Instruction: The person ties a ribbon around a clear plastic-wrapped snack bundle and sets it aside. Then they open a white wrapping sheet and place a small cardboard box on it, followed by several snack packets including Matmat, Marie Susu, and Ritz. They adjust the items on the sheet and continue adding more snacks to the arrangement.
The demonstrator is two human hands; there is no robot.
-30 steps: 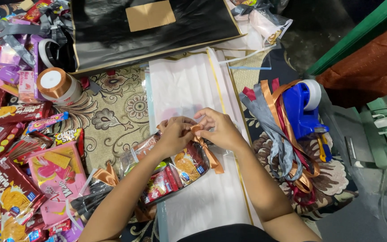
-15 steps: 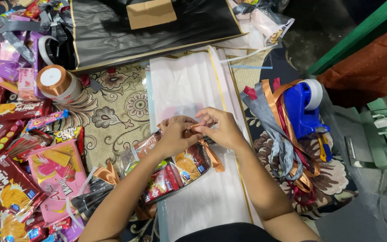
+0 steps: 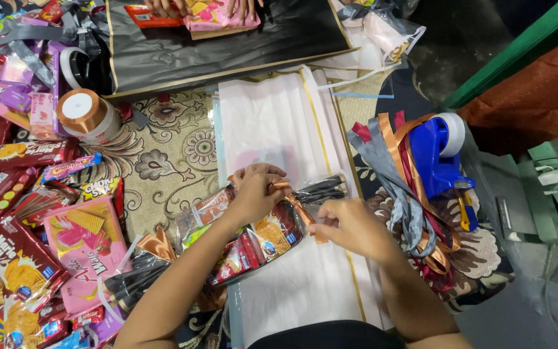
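A clear plastic bag of snack packets [image 3: 253,239] lies across a stack of white sheets [image 3: 272,129]. My left hand [image 3: 256,190] pinches the bag's gathered neck, where a copper-orange ribbon [image 3: 295,203] is wrapped. Just to the right and nearer to me, my right hand [image 3: 350,226] holds the ribbon's loose end, pulled out to the right. The black-striped top of the bag [image 3: 324,187] sticks out past the tie.
Snack packets [image 3: 27,226] cover the floor at left beside a copper ribbon roll [image 3: 85,110]. A blue tape dispenser [image 3: 440,155] draped with ribbon strips [image 3: 402,187] stands at right. Another person's hands [image 3: 201,8] hold packets on a black sheet [image 3: 227,39] at the top.
My right hand has drawn away from my left toward the right and nearer to me, pulling the ribbon end out. The other person's hands with packets have come into view at the top.
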